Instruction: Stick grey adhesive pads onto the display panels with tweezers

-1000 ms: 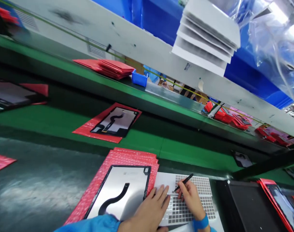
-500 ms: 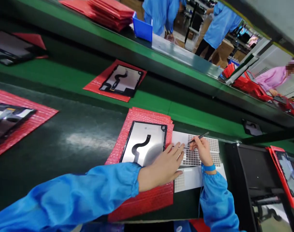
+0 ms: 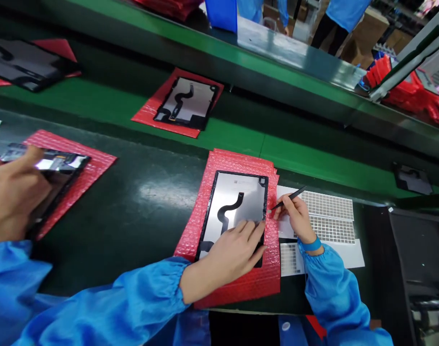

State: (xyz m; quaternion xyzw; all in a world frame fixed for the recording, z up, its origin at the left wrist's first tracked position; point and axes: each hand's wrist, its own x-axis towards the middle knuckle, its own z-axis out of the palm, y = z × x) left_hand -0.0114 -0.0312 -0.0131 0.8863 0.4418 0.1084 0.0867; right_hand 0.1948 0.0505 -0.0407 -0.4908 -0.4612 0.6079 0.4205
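Observation:
In the head view a flat display panel (image 3: 237,206) with a silvery back, black border and curved black ribbon cable (image 3: 224,211) lies on a stack of red bubble-wrap pouches (image 3: 241,288). My left hand (image 3: 228,250) rests across its lower right part, fingers stretched out and thumb apart. My right hand (image 3: 296,216) pinches black tweezers (image 3: 289,197). Their tips are beside the panel's right edge, with a tiny light piece at them. Under and beside my right hand are white sheets of small grey square stickers (image 3: 332,228).
At the left, another person's hands (image 3: 15,192) work on a panel on a red pouch (image 3: 93,158). Behind, more panels (image 3: 190,103) lie on the green strip (image 3: 114,103). A raised shelf with a blue bin (image 3: 222,14) runs along the back. A black rack (image 3: 392,254) stands right.
My right hand has brought the tweezers left from the sticker sheets to the panel's edge. My left hand has shifted from the sheets onto the panel. Another person's hands have appeared at the left.

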